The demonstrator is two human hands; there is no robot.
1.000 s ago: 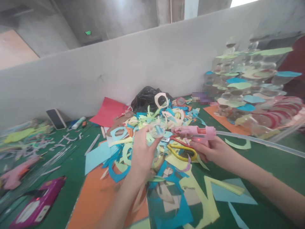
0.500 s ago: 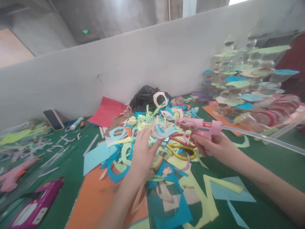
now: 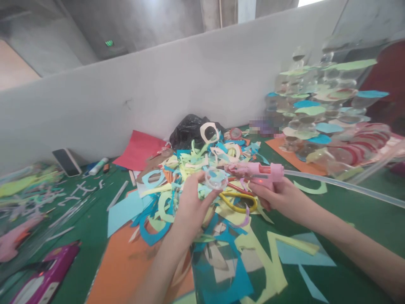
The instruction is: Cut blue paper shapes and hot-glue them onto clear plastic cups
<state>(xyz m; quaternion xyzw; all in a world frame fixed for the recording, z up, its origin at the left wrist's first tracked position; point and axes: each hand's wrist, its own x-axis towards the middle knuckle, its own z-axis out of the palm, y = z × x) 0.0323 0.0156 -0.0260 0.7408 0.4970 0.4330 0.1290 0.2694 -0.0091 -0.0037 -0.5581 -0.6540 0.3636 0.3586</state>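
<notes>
Left hand (image 3: 190, 202) — fingers bent, holding clear cup (image 3: 217, 180) | right hand (image 3: 280, 194) — fingers wrapped on glue gun (image 3: 268, 172), pointing at cup | layered stack (image 3: 311, 110) beyond right fingers seems well advanced; this cup not yet joined

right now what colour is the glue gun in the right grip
Mostly pink; the glue gun shows best in the head view.

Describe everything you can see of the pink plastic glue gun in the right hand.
The pink, plastic-looking glue gun lies roughly level, its handle mostly hidden in the right hand. Its front is smeared brownish, a reddish part shows along its top, and a small red light glows on its side. A long translucent stick extends from its rear. Its nozzle points toward the clear round plastic cup; whether they touch is unclear.
</notes>
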